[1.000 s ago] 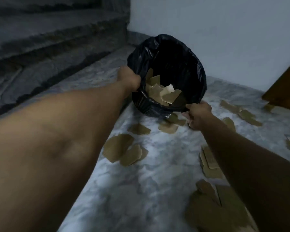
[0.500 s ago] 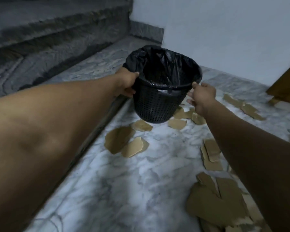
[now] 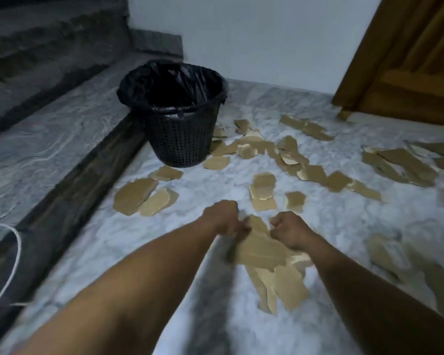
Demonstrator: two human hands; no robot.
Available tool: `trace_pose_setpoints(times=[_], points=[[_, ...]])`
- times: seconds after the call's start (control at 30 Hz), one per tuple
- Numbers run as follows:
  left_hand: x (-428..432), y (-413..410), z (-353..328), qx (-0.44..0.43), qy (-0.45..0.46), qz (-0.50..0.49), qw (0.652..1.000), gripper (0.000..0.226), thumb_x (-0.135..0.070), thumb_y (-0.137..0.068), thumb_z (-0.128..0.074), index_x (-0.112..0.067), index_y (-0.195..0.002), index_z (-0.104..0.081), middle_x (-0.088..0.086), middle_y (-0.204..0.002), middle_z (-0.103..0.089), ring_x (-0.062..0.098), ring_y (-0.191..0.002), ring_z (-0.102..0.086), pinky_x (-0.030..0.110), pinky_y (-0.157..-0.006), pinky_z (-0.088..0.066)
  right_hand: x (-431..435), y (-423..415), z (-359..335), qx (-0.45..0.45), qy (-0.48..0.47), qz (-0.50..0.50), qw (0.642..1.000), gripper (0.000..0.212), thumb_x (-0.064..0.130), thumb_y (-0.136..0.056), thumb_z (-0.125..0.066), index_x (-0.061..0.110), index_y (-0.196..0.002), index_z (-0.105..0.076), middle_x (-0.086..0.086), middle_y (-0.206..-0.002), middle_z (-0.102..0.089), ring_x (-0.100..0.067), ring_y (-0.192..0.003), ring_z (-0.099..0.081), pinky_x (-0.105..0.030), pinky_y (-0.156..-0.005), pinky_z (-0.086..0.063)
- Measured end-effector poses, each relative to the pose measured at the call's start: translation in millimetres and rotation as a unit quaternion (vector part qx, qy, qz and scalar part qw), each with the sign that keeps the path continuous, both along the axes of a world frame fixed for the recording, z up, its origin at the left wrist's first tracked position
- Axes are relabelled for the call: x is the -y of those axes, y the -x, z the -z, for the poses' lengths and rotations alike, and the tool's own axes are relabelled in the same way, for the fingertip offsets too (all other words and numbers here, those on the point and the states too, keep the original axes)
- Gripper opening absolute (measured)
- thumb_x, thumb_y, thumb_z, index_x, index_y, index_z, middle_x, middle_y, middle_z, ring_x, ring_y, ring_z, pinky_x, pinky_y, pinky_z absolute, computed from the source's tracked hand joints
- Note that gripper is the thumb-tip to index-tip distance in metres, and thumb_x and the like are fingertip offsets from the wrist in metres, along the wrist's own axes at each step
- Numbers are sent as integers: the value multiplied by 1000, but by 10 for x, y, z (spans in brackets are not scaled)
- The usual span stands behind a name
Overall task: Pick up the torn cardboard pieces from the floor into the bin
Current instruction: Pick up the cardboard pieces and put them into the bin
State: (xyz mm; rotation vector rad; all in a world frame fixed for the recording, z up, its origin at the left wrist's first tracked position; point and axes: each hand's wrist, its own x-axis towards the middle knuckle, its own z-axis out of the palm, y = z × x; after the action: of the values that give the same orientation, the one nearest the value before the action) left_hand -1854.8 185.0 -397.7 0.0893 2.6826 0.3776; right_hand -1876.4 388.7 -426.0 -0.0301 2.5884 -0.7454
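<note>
A black mesh bin (image 3: pixel 180 129) lined with a black plastic bag stands upright on the marble floor, against the step. Torn brown cardboard pieces (image 3: pixel 264 188) lie scattered over the floor to its right and in front of it. A bigger heap of cardboard pieces (image 3: pixel 269 257) lies close to me. My left hand (image 3: pixel 223 219) and my right hand (image 3: pixel 289 231) are both closed on the top of that heap, one at each side. The bin is about an arm's length beyond my hands.
A grey stone step (image 3: pixel 49 139) runs along the left, with more stairs above. A white cord (image 3: pixel 10 265) hangs at the lower left. A wooden door (image 3: pixel 408 60) stands at the right, a white wall (image 3: pixel 254 34) behind the bin.
Both hands let go of the bin, which now stands upright on the floor. They have drawn back toward me and closed on the near heap of cardboard.
</note>
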Motion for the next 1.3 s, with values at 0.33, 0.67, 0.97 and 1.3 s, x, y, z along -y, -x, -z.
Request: trace_pose_setpoints(times=[0.33, 0.67, 0.97, 1.3], points=[[-508, -316, 477, -71, 154, 185, 968, 72, -17, -89, -58, -21, -152, -23, 13, -145, -42, 34, -128, -38, 49, -101, -33, -328, -687, 153, 86, -141, -62, 984, 82, 38, -51, -94, 22, -110, -39, -1, -106, -59, -23, -98, -61, -40, -86, -53], [43, -109, 250, 86, 60, 5, 994, 50, -65, -87, -52, -17, -88, -66, 5, -101, -60, 29, -100, -54, 45, -89, -47, -459, -321, -146, 155, 26, 45, 986, 71, 34, -86, -76, 10, -145, -44, -11, -143, -51, -27, -121, -54, -34, -93, -49], [-351, -165, 37, 167, 54, 87, 981, 73, -65, -86, -56, -7, -130, -54, 12, -132, -49, 33, -120, -45, 41, -99, -42, -551, -237, -168, 83, 151, 278, 945, 55, 33, -98, -59, -4, -137, -48, -16, -109, -64, -25, -82, -61, -36, -85, -46], [-707, -373, 532, 90, 33, -29, 995, 87, -48, -67, -84, -19, -141, -46, 11, -133, -36, 35, -122, -41, 49, -99, -44, -135, -199, 289, 27, -46, 276, 960, 69, 61, -90, -51, 13, -140, -49, -18, -145, -42, -37, -134, -38, -53, -109, -35]])
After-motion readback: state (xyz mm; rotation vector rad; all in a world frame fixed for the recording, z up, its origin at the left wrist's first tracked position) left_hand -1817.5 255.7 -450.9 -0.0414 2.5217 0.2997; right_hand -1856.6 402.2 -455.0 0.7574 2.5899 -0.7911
